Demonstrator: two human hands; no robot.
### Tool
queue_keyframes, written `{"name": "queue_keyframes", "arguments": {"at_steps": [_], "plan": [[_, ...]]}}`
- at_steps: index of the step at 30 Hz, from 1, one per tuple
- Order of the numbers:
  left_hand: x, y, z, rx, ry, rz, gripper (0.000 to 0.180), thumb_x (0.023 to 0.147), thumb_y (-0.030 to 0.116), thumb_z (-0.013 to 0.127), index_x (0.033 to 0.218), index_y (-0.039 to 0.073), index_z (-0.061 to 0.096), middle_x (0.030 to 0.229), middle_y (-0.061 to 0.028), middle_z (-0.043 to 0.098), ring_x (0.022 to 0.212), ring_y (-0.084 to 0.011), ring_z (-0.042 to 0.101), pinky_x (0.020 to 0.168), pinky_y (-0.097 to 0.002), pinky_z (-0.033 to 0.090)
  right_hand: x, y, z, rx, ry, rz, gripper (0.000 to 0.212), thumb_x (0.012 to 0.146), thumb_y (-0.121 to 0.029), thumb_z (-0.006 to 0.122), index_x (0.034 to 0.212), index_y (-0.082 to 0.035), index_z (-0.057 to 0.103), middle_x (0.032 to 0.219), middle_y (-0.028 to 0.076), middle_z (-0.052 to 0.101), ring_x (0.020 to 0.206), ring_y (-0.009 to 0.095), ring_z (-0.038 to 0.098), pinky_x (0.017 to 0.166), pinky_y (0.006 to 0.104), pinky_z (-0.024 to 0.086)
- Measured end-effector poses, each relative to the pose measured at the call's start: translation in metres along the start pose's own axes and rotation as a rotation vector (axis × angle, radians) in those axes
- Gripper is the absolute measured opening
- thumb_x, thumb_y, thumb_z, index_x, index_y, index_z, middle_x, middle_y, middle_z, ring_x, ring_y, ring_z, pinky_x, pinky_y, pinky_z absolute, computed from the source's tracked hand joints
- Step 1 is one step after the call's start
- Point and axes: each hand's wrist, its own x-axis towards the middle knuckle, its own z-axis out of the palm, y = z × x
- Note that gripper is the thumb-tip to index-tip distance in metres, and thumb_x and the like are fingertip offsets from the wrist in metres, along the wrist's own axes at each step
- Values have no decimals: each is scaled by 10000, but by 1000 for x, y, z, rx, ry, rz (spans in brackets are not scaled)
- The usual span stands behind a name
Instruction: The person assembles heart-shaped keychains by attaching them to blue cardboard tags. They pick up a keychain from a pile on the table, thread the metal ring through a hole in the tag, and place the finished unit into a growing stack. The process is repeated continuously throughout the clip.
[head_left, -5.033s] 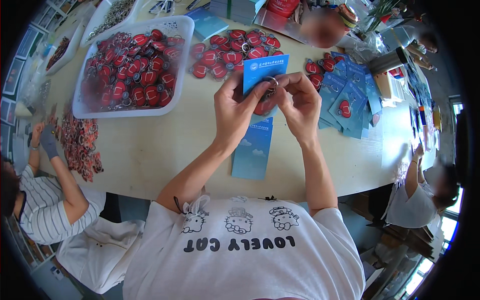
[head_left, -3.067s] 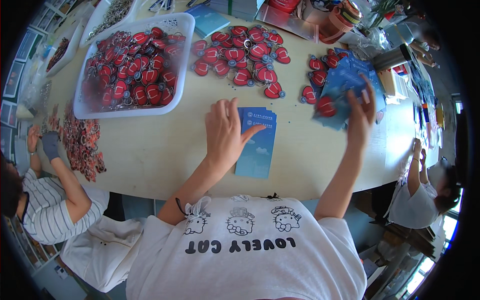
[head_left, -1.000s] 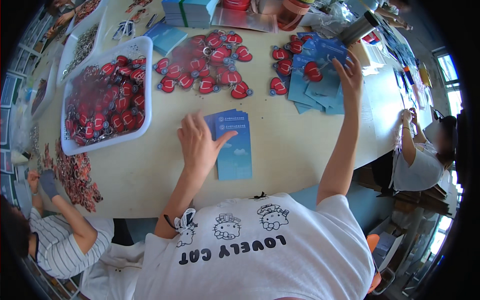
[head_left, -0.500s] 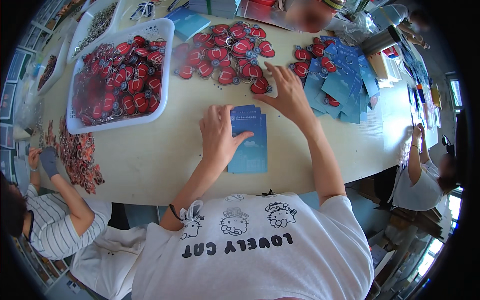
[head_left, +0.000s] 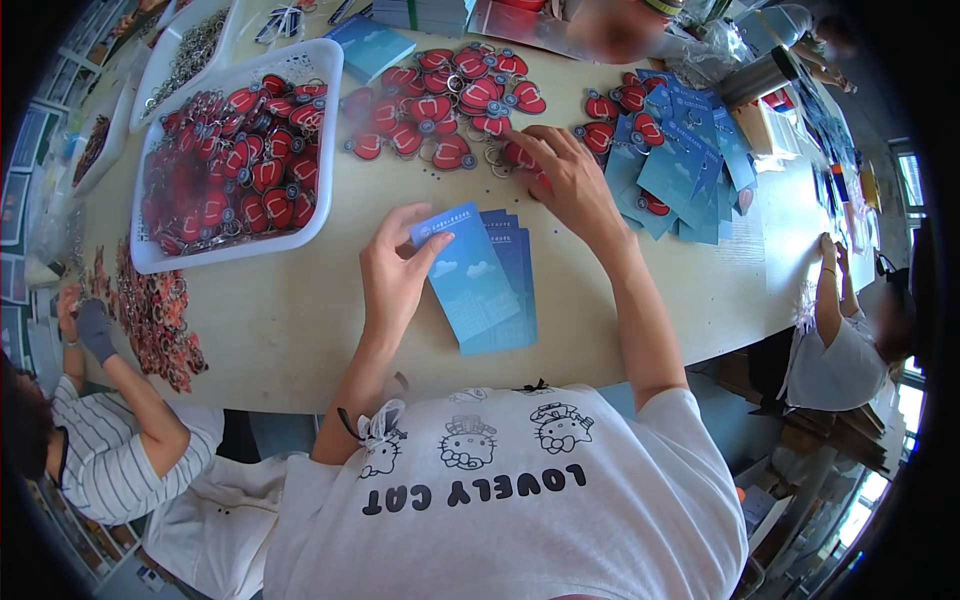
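Pinching card (head_left: 470,282) w/ L hand (head_left: 393,264); your R hand (head_left: 574,184) at charm (head_left: 518,156) beyond stack (head_left: 527,283), grip unclear; prob. light, slick: hold edge.

You have one blue card (head_left: 465,285) in your left hand (head_left: 388,277), at least two more cards (head_left: 524,290) under it, over a dozen red keychains (head_left: 430,108) heaped ahead, one metal flask (head_left: 757,79) and one large white tub (head_left: 330,150)
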Motion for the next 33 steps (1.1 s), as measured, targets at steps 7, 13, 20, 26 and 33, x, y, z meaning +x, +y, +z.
{"name": "queue_keyframes", "arguments": {"at_steps": [7,13,20,26,33], "plan": [[-4,12,-13,-429,-77,-134,273,847,14,681,1084,17,545,854,-88,697,758,-89,640,660,-203,495,13,25,6,318,199,424,293,878,-114,612,1162,-48,585,938,185,641,828,360,625,710,420,492],[-42,17,-6,-630,-291,-367,238,887,83,658,1107,30,586,950,-40,691,856,-73,620,796,-216,474,1,9,-12,170,137,72,250,795,-124,687,1040,-86,658,1027,83,626,969,271,582,816,410,467],[-43,27,-12,-537,-79,-316,265,973,198,544,1168,20,561,1047,-22,618,931,-81,565,838,-243,445,-3,1,7,60,-12,-61,155,781,-116,686,898,-49,609,916,85,588,864,253,558,757,359,447],[14,19,-4,-159,112,316,176,974,84,519,1110,-27,537,979,-29,577,912,-77,521,841,-231,423,4,-17,-9,419,175,81,109,875,-80,622,918,-14,546,944,80,562,801,228,530,688,326,440],[40,41,32,-269,203,420,142,951,54,562,1074,-14,584,987,-12,587,888,-55,521,786,-202,418,22,-50,-28,924,246,247,154,928,-168,611,955,-18,585,1104,98,513,1034,181,465,874,307,390]]}}
